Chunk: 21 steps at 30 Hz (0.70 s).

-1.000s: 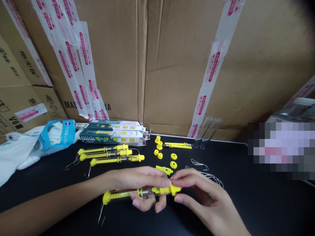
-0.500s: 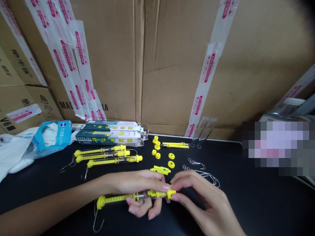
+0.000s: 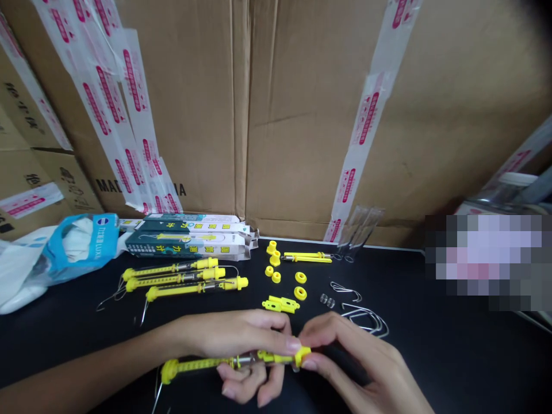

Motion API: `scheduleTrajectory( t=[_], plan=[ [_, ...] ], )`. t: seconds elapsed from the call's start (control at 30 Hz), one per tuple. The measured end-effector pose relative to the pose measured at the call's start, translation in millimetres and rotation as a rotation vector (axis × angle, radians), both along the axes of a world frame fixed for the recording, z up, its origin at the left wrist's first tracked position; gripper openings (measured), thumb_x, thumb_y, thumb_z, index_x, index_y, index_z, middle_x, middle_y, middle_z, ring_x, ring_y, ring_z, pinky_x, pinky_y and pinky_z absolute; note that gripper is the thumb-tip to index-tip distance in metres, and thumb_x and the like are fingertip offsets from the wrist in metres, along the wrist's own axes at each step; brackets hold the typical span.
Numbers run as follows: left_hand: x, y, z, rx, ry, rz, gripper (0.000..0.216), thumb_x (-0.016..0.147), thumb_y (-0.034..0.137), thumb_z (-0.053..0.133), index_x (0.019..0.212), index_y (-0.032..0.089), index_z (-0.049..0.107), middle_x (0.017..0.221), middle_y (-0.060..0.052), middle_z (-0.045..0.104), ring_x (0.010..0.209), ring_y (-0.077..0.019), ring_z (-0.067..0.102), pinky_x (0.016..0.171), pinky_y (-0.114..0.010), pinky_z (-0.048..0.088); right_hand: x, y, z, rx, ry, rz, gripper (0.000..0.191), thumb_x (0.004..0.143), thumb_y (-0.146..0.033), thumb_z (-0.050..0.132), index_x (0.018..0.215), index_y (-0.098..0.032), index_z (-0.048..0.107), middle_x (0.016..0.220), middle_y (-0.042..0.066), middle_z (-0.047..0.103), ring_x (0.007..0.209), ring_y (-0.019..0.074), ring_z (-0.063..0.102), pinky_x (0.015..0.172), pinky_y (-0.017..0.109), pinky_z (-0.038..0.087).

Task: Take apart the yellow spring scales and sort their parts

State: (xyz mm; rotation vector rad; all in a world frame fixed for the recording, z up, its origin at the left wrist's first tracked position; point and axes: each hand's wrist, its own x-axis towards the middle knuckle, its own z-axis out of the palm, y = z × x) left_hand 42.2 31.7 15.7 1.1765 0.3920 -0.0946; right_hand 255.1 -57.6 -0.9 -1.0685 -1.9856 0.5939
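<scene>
Both my hands hold one yellow spring scale [image 3: 207, 363] low over the black table [image 3: 452, 356]. My left hand [image 3: 241, 345] wraps round its clear tube near the right end. The thumb and forefinger of my right hand [image 3: 353, 362] pinch the yellow end cap [image 3: 303, 355]. A wire hook hangs from the scale's left end. Three finished yellow spring scales [image 3: 181, 277] lie side by side further back on the left.
Small yellow caps and rings [image 3: 284, 270], a flat yellow piece [image 3: 280, 304], small springs [image 3: 328, 300] and wire hooks [image 3: 362, 313] lie behind my hands. Printed boxes [image 3: 185, 241] and a blue-and-white bag [image 3: 64, 247] sit at the back left. Taped cardboard cartons [image 3: 302, 115] wall the back.
The scale and both hands have sunk lower and a little left in the picture. My right fingers have stayed pinched on the end cap throughout.
</scene>
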Motion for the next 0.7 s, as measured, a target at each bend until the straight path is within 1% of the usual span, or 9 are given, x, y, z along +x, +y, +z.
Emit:
scheduleTrajectory(
  t=[0.1,0.17,0.2,0.3,0.37,0.47,0.57,0.63,0.7],
  plan=[
    [0.2,2.6,-0.3,-0.030,-0.020,0.000,0.029,0.097,0.047,0.057,0.092,0.022,0.044,0.057,0.005,0.061,0.034,-0.0082,0.048,0.038,-0.018,0.030,-0.9,0.9,2.3,0.002,0.065,-0.004,0.019,0.092,-0.018,0.065,0.107,-0.029,0.061,0.105,-0.002,0.069,0.094,0.0119,0.070,0.084,0.018,0.056],
    [0.6,4.3,-1.0,-0.054,-0.037,-0.007,0.026,0.099,0.045,0.054,0.094,0.021,0.044,0.056,0.005,0.060,0.035,-0.0087,0.049,0.038,-0.018,0.031,-1.5,1.8,3.0,-0.060,0.089,-0.019,0.030,0.088,-0.023,0.071,0.116,-0.028,0.059,0.112,0.000,0.068,0.098,0.0141,0.070,0.086,0.021,0.057],
    [0.9,4.9,-1.4,-0.066,-0.041,-0.013,0.026,0.099,0.045,0.054,0.094,0.022,0.044,0.055,0.006,0.059,0.035,-0.0090,0.049,0.038,-0.018,0.031,-2.0,2.2,3.1,-0.105,0.085,-0.021,0.030,0.089,-0.027,0.071,0.116,-0.027,0.059,0.111,0.001,0.069,0.096,0.0145,0.070,0.086,0.021,0.057],
    [1.7,4.7,-2.7,-0.083,-0.042,-0.029,0.027,0.099,0.046,0.054,0.093,0.022,0.044,0.053,0.006,0.058,0.035,-0.0095,0.049,0.038,-0.018,0.031,-3.5,3.4,2.5,-0.218,0.021,0.015,0.010,0.098,-0.028,0.058,0.106,-0.025,0.063,0.092,-0.003,0.073,0.080,0.0112,0.072,0.076,0.017,0.057],
    [2.0,3.1,-3.6,-0.072,-0.052,-0.015,0.028,0.097,0.046,0.057,0.090,0.022,0.044,0.052,0.007,0.057,0.034,-0.0091,0.048,0.037,-0.018,0.029,-4.3,3.6,2.2,-0.206,0.000,0.020,0.009,0.100,-0.026,0.055,0.102,-0.026,0.064,0.085,-0.005,0.074,0.073,0.0095,0.072,0.071,0.015,0.056],
    [1.8,0.0,-4.3,-0.059,-0.065,0.005,0.029,0.095,0.044,0.061,0.090,0.023,0.042,0.051,0.008,0.057,0.030,-0.0074,0.045,0.037,-0.017,0.027,-4.4,2.8,4.4,-0.106,-0.013,-0.001,0.004,0.096,-0.025,0.061,0.095,-0.026,0.065,0.086,-0.005,0.074,0.075,0.0102,0.072,0.070,0.014,0.055],
    [1.4,-1.5,-4.6,-0.054,-0.051,0.006,0.029,0.095,0.042,0.062,0.091,0.023,0.042,0.051,0.009,0.058,0.026,-0.0058,0.042,0.035,-0.016,0.027,-3.6,1.6,9.4,-0.034,0.001,-0.011,0.006,0.092,-0.020,0.066,0.092,-0.026,0.064,0.091,-0.003,0.072,0.081,0.0115,0.071,0.074,0.015,0.055],
    [1.4,-1.5,-4.7,-0.059,-0.043,0.001,0.029,0.094,0.042,0.063,0.091,0.023,0.042,0.051,0.009,0.058,0.024,-0.0057,0.040,0.032,-0.016,0.027,-3.8,1.1,11.4,-0.048,0.038,0.002,0.008,0.088,-0.021,0.070,0.089,-0.025,0.064,0.096,-0.002,0.072,0.085,0.0127,0.071,0.078,0.017,0.056],
    [1.6,-0.7,-4.7,-0.067,-0.048,-0.011,0.029,0.093,0.042,0.064,0.091,0.023,0.042,0.052,0.009,0.059,0.024,-0.0063,0.040,0.030,-0.016,0.028,-4.7,1.3,10.2,-0.119,0.110,0.009,0.009,0.088,-0.024,0.072,0.084,-0.025,0.064,0.094,-0.001,0.071,0.084,0.0132,0.071,0.077,0.018,0.056]
  ],
)
